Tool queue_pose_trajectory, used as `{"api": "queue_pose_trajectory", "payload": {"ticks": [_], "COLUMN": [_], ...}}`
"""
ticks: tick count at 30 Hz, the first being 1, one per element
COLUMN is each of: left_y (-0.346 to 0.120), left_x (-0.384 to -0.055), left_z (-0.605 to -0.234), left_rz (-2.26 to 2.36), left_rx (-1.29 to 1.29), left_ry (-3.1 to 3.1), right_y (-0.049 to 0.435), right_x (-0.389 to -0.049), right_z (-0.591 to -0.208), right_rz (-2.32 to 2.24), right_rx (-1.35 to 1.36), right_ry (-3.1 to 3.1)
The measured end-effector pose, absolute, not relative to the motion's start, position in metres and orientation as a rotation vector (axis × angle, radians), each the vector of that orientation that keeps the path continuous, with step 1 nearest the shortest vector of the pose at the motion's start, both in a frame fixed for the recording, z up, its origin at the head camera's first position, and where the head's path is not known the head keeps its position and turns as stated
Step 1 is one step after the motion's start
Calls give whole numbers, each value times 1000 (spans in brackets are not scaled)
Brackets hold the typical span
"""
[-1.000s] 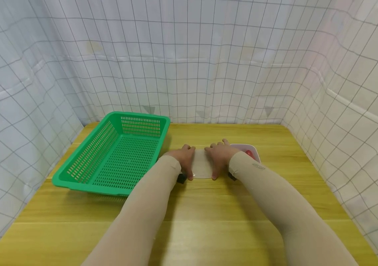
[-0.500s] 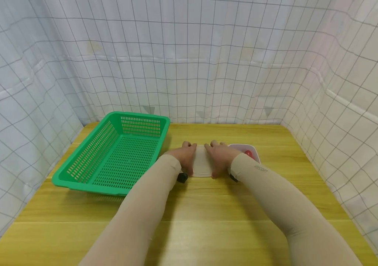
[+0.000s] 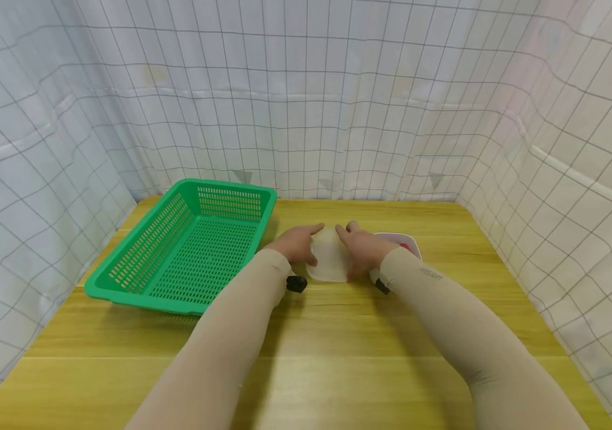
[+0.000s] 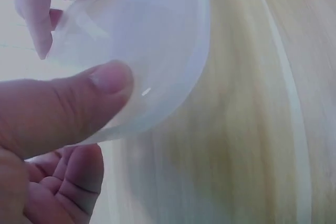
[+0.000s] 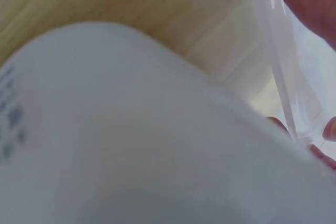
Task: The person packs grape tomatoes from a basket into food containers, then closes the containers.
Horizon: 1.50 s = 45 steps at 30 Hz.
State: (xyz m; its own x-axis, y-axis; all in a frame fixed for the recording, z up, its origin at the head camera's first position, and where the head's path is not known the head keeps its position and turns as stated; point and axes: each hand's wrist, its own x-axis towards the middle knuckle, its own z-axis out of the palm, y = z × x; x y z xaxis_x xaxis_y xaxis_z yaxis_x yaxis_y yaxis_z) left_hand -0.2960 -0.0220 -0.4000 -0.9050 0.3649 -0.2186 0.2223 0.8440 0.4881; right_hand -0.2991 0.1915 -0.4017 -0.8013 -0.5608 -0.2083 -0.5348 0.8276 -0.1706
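Observation:
A translucent, rounded-corner plastic lid point(image 3: 329, 257) is between my two hands over the table. My left hand point(image 3: 295, 243) pinches its left side; in the left wrist view the thumb point(image 4: 113, 80) lies on top of the sheet and curled fingers show below. My right hand point(image 3: 364, 249) grips the right side, with the thumb point(image 5: 310, 3) across the lid point(image 5: 286, 66) and fingertips at its far end in the right wrist view. Right behind that hand stands a white plastic container point(image 3: 413, 243) with a red item point(image 3: 405, 246) inside, largely hidden by the forearm.
A green slotted basket point(image 3: 103, 292) stands on the left of the wooden table point(image 3: 327, 358). White grid-patterned cloth point(image 3: 306, 119) encloses the back and both sides. A blurred white curved surface point(image 5: 115, 119) with dark print fills much of the right wrist view.
The lid has moved slightly away from me and now looks tilted. The left hand's fingers have spread more at its edge. The basket and container stay in place.

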Motion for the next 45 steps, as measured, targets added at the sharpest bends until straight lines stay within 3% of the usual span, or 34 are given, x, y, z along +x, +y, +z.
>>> {"api": "queue_pose_trajectory", "payload": {"ticks": [21,31,45], "left_y": [-30,-4,32], "left_x": [-302,-303,-300], "left_z": [-358,-357,-348], "left_rz": [1106,1175,1214], "left_rx": [459,508,575], "left_ry": [2744,2785,2844], "right_y": [212,242,274], "right_x": [-311,-310,-300], "right_z": [-365,-348,-334], "right_rz": [-681,-898,-915], "right_rx": [-753,-616,-624], "right_ry": [2848,2798,2933]}}
